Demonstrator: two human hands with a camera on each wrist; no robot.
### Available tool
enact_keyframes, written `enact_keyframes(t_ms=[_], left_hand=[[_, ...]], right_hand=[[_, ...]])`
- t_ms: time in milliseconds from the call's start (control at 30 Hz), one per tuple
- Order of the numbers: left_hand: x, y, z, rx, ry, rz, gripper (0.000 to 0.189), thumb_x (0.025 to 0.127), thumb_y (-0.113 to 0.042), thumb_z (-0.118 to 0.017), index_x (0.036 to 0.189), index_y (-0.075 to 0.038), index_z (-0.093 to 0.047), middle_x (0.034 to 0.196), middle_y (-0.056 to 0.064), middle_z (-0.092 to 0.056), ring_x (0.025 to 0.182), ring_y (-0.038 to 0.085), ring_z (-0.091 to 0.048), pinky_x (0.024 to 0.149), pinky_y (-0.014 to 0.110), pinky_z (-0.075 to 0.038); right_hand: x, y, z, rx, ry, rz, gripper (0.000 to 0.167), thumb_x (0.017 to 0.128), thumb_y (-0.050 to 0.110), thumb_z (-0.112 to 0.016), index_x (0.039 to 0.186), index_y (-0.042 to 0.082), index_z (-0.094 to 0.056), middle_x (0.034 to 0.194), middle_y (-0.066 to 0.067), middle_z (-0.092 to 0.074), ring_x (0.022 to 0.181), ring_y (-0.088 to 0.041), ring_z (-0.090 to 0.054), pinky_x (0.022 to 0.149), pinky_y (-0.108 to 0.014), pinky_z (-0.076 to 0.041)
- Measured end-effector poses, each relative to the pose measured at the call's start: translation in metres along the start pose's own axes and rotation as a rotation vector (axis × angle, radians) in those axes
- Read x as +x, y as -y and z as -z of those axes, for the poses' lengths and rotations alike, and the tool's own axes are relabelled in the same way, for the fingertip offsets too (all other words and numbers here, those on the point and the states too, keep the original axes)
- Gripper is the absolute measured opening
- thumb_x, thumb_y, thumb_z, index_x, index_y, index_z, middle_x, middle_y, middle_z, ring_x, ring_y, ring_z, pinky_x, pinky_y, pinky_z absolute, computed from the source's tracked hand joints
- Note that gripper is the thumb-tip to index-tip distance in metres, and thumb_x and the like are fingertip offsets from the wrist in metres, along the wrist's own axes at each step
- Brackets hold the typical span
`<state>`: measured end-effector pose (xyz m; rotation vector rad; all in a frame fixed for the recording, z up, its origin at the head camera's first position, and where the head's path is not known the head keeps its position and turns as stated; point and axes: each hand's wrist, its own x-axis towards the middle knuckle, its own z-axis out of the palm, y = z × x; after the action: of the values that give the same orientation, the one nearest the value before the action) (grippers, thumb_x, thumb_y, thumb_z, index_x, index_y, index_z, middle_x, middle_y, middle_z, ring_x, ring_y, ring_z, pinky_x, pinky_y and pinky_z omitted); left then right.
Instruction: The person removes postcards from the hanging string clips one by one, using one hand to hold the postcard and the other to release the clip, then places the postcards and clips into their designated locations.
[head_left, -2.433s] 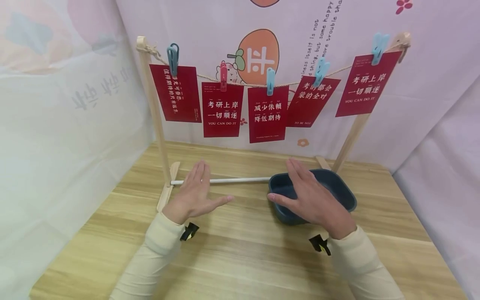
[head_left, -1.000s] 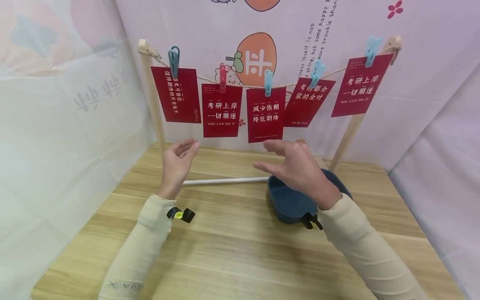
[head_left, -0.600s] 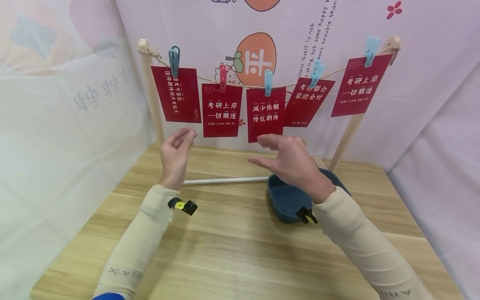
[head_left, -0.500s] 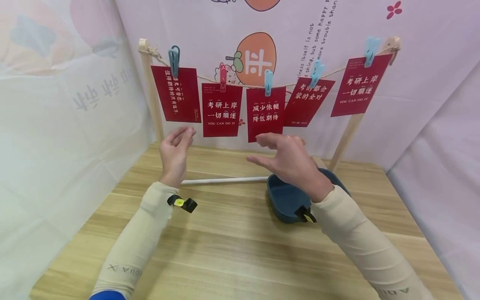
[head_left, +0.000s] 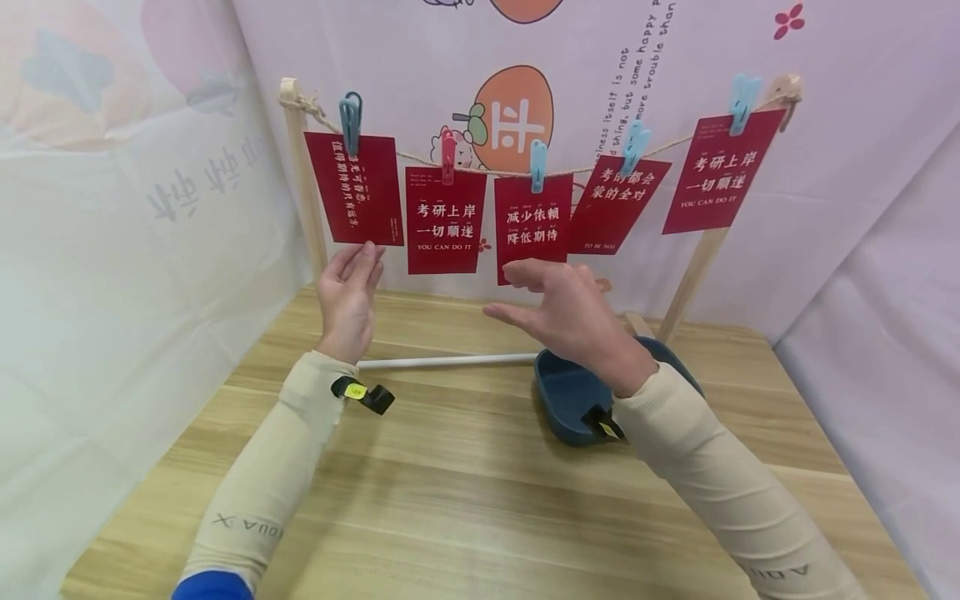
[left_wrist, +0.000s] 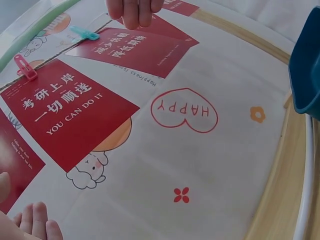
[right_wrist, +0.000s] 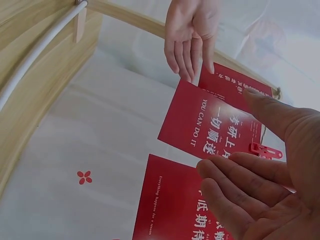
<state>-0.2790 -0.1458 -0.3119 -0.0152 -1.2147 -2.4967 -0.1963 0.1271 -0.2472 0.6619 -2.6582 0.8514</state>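
Several red cards hang from a twine line, each held by a clothespin. My left hand [head_left: 348, 296] is raised at the lower edge of the leftmost card [head_left: 358, 192], its thumb tip overlapping that edge. In the left wrist view a gap shows between thumb and fingers. My right hand [head_left: 573, 312] is in front of the middle card's [head_left: 534, 218] lower part, thumb and fingers spread with nothing between them. A red clothespin [head_left: 447, 157] holds the second card [head_left: 446, 218]; a dark teal clothespin [head_left: 350, 123] holds the leftmost one. Whether the left thumb touches the card, I cannot tell.
Wooden posts [head_left: 686, 283] carry the line at both ends. A white rod [head_left: 450, 361] runs along the base. Behind the right forearm stands a dark blue bin [head_left: 558, 408] on the wooden table [head_left: 465, 500]. A patterned cloth [head_left: 405, 50] hangs behind.
Both hands have risen from over the table toward the cards. The left hand has come up to the leftmost card's lower edge; the right has moved left and up to the middle card.
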Motion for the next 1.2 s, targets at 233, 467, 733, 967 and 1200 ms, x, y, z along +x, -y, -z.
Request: enact_keyframes(t_ms=[233, 467, 733, 967, 1200], left_hand=[[0.001, -0.002, 0.0, -0.062, -0.008, -0.015, 0.009, 0.1, -0.009, -0.071, 0.108, -0.007, -0.067, 0.105, 0.004, -0.074, 0.104, 0.015, -0.074, 0.102, 0.025, -0.059], [-0.004, -0.004, 0.003, -0.052, -0.004, -0.008, 0.009, 0.099, -0.013, -0.072, 0.106, -0.008, -0.068, 0.104, 0.004, -0.077, 0.099, 0.014, -0.073, 0.098, 0.025, -0.06], [-0.008, -0.003, 0.004, -0.075, 0.008, -0.038, 0.006, 0.098, -0.012, -0.074, 0.098, -0.009, -0.069, 0.094, 0.001, -0.078, 0.09, 0.011, -0.074, 0.093, 0.024, -0.062], [-0.009, -0.005, 0.005, -0.073, 0.004, -0.048, 0.006, 0.098, -0.012, -0.074, 0.097, -0.009, -0.069, 0.093, 0.001, -0.077, 0.089, 0.012, -0.074, 0.093, 0.024, -0.062], [-0.011, -0.006, 0.006, -0.076, 0.008, -0.054, 0.005, 0.098, -0.012, -0.073, 0.097, -0.009, -0.069, 0.093, 0.001, -0.076, 0.089, 0.011, -0.074, 0.092, 0.023, -0.062]], right_hand=[[0.004, 0.004, 0.0, -0.016, -0.042, 0.062, 0.059, 0.088, 0.036, -0.087, 0.138, 0.01, -0.07, 0.135, -0.01, -0.074, 0.124, -0.031, -0.072, 0.1, -0.05, -0.062], [0.01, 0.007, 0.002, -0.001, -0.06, 0.086, 0.059, 0.088, 0.036, -0.087, 0.139, 0.01, -0.069, 0.138, -0.009, -0.073, 0.122, -0.029, -0.074, 0.098, -0.046, -0.063], [0.021, 0.018, 0.003, 0.022, -0.045, 0.098, 0.058, 0.089, 0.035, -0.086, 0.139, 0.01, -0.069, 0.139, -0.009, -0.072, 0.122, -0.028, -0.074, 0.099, -0.046, -0.063], [0.034, 0.029, 0.006, -0.006, -0.08, 0.157, 0.056, 0.089, 0.036, -0.087, 0.136, 0.009, -0.071, 0.133, -0.009, -0.075, 0.119, -0.025, -0.074, 0.1, -0.04, -0.062], [0.048, 0.044, 0.01, -0.006, -0.082, 0.164, 0.057, 0.09, 0.035, -0.085, 0.138, 0.008, -0.07, 0.137, -0.009, -0.073, 0.123, -0.024, -0.073, 0.099, -0.039, -0.063]])
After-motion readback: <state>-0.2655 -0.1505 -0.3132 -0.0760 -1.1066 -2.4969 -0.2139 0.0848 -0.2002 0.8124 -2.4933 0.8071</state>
